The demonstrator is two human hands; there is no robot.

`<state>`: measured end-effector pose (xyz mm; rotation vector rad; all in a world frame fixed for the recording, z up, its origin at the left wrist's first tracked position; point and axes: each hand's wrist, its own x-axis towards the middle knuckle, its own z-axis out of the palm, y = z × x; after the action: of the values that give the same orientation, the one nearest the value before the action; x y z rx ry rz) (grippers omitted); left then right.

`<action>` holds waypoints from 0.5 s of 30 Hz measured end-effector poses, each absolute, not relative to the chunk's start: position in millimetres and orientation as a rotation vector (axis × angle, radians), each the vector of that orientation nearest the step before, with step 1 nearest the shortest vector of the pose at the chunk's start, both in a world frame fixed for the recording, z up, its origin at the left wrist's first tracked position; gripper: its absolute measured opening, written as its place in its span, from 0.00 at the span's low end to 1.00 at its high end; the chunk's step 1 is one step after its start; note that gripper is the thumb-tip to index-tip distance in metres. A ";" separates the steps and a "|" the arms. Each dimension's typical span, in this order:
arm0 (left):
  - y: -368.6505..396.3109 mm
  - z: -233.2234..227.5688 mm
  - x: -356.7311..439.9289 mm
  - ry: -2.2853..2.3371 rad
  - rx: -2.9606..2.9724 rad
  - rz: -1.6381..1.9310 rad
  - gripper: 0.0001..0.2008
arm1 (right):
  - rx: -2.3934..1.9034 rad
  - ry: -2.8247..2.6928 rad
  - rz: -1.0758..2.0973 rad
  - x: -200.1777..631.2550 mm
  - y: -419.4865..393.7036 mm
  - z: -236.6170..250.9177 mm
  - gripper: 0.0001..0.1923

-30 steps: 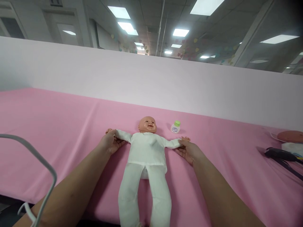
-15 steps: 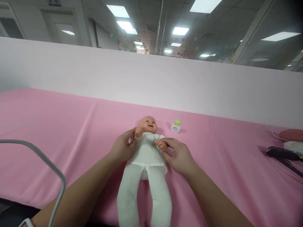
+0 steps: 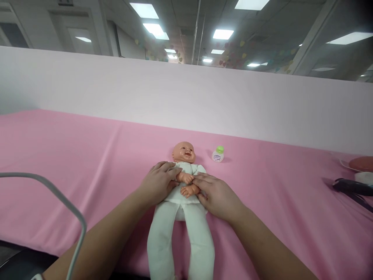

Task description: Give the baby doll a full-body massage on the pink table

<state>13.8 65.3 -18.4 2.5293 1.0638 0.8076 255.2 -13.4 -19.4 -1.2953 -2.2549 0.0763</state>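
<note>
A baby doll (image 3: 182, 217) in a white suit lies on its back on the pink sheet (image 3: 72, 155), head away from me. Both doll arms are folded over its chest. My left hand (image 3: 159, 182) rests on the doll's right arm and presses it to the chest. On the other side, my right hand (image 3: 217, 194) holds the doll's left arm against the belly. A small white bottle (image 3: 218, 154) with a green cap stands just right of the doll's head.
A pale partition wall (image 3: 186, 97) runs along the far edge of the sheet. At the far right lie a reddish round object (image 3: 361, 163) and a black tool (image 3: 352, 187). A grey cable (image 3: 58, 202) curves at the lower left.
The doll's arms were spread wide a second ago. My hands have brought them inward and down, and now they lie crossed on the chest.
</note>
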 end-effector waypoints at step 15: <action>112.0 -24.8 -8.6 1.169 0.724 1.384 0.08 | -1.272 -0.730 0.756 324.4 28.2 -50.5 0.29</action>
<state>-8.6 112.0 -24.8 0.7236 1.1692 1.3841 324.4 28.2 -50.5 -1.2725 -0.7297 0.7556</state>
